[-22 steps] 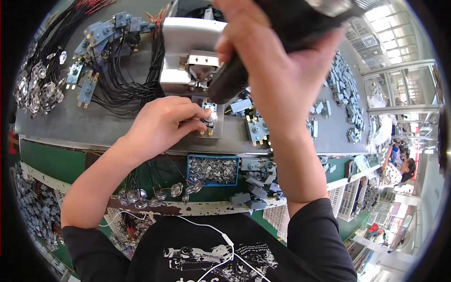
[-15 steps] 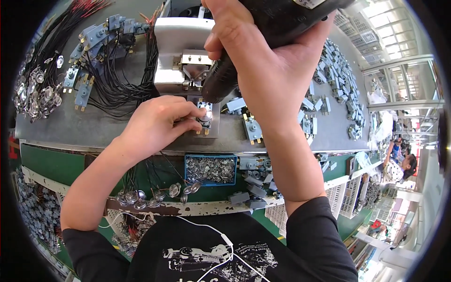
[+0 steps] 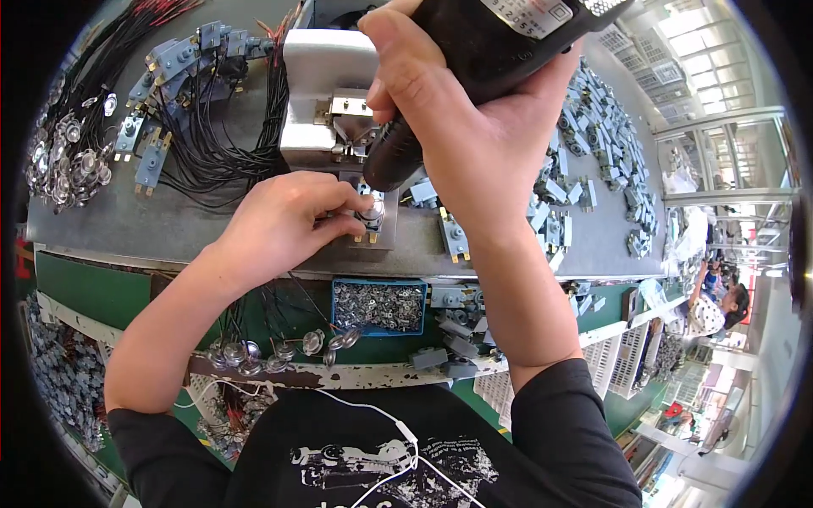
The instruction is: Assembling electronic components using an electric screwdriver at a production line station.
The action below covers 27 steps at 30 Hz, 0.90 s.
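Observation:
My right hand (image 3: 474, 127) is wrapped around a black electric screwdriver (image 3: 483, 46) with a pale label on its body. The tool slants down to the left, and its nose is just above the far end of a small blue-grey switch (image 3: 366, 229) on a metal fixture plate (image 3: 388, 240). Its bit cannot be made out. My left hand (image 3: 284, 216) pinches a round silver metal piece (image 3: 373, 207) on that switch between thumb and fingertips. The fingers cover part of the switch.
Behind the plate stands a metal fixture (image 3: 318, 59). Black wires (image 3: 224, 161) and silver round parts (image 3: 68, 165) lie to the left, with many blue-grey switches (image 3: 605, 127) to the right. A blue tray (image 3: 379, 333) of small metal parts is at the near edge.
The screwdriver has shifted slightly left and down, tilting so more of its label shows. My right hand moved with it. My left hand stays at the round metal piece.

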Each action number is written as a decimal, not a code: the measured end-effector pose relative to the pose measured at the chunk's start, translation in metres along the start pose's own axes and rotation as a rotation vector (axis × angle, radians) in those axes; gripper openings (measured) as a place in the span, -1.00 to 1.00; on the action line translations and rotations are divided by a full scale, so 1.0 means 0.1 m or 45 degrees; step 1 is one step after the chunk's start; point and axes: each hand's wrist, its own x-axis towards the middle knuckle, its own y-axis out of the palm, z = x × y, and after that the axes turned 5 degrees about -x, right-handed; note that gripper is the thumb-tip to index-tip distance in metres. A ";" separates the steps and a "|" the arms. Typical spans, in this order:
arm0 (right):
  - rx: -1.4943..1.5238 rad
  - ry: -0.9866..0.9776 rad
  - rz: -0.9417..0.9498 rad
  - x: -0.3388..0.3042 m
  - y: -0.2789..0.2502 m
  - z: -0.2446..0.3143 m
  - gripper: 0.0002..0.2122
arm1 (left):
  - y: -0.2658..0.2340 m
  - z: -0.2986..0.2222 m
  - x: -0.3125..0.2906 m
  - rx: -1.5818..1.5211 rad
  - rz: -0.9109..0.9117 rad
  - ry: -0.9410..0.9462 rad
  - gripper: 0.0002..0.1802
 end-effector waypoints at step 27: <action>0.274 -0.063 -0.149 -0.14 0.07 0.00 -0.67 | 0.09 0.08 -0.06 0.336 -0.199 0.389 -0.78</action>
